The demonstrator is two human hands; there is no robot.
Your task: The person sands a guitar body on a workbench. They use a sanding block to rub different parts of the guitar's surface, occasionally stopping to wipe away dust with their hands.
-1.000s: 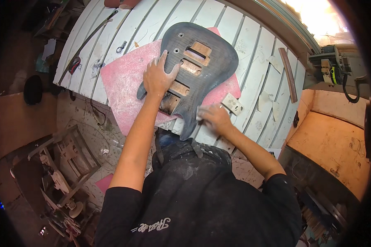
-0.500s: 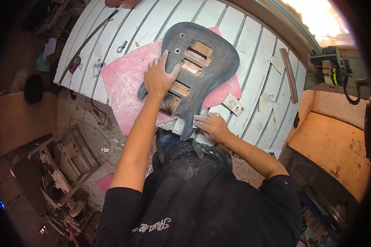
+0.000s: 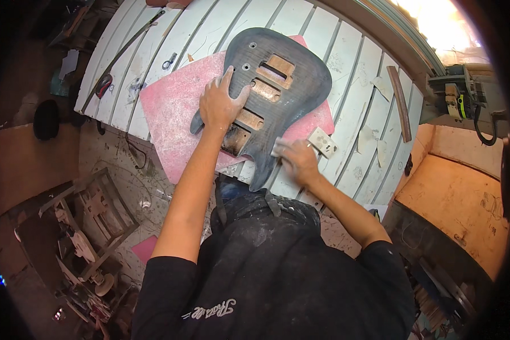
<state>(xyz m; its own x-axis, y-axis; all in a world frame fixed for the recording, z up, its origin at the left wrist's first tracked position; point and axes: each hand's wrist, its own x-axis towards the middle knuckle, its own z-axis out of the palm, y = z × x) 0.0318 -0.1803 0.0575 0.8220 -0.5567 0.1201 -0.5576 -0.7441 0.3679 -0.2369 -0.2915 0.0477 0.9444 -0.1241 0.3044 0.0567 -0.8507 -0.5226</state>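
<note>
A dark grey-black electric guitar body (image 3: 307, 73) lies face up on a pink sheet (image 3: 167, 110), its bare wooden cavities and drilled holes showing. My left hand (image 3: 221, 106) rests flat over its left side, thumb and fingers spread, dusted with white powder. Along the right edge, near the lower horn, my right hand (image 3: 299, 161) is closed and slightly smeared by motion. A small pale piece of sandpaper (image 3: 275, 148) shows at its fingertips, against the body's edge. Just beyond the right hand sits a pale rectangular block (image 3: 322, 142) with dark marks.
The white slatted table (image 3: 345, 54) carries a brown wooden strip (image 3: 399, 105) and torn paper scraps (image 3: 366, 139) at the right. A long thin dark strip (image 3: 124, 51) and a red-and-black tool (image 3: 103, 86) lie at the left. A wooden frame (image 3: 105, 207) stands below on the floor.
My right hand has slid away from me along the guitar body's right edge with the sandpaper, from near the horn tip. My left hand keeps its place on the body.
</note>
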